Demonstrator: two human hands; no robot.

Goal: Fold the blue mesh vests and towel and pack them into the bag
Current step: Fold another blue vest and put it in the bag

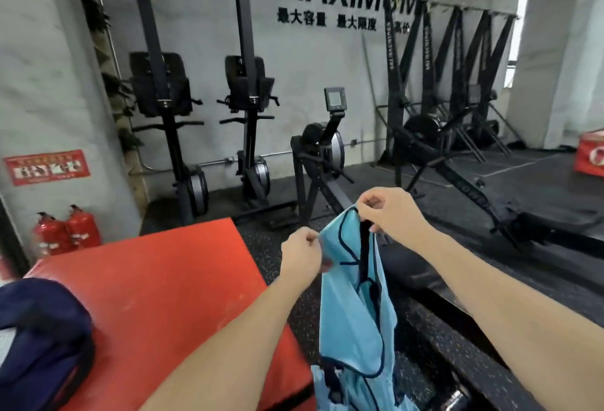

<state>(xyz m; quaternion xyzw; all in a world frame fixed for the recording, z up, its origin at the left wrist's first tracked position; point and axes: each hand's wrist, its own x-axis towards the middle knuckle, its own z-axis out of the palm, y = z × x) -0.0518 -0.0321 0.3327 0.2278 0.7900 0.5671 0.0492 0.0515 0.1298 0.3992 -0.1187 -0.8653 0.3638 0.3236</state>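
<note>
So I've got the blue mesh vest dangling in mid-air beside the red mat; left hand and right hand both pinch its top edge; looks featherlight, floppy, probably slippery, so I'd grab the shoulder straps; the bag sits on the mat's left.

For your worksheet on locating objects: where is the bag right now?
In the head view the dark blue bag sits at the lower left edge, on the red mat, left of the left hand.
</note>
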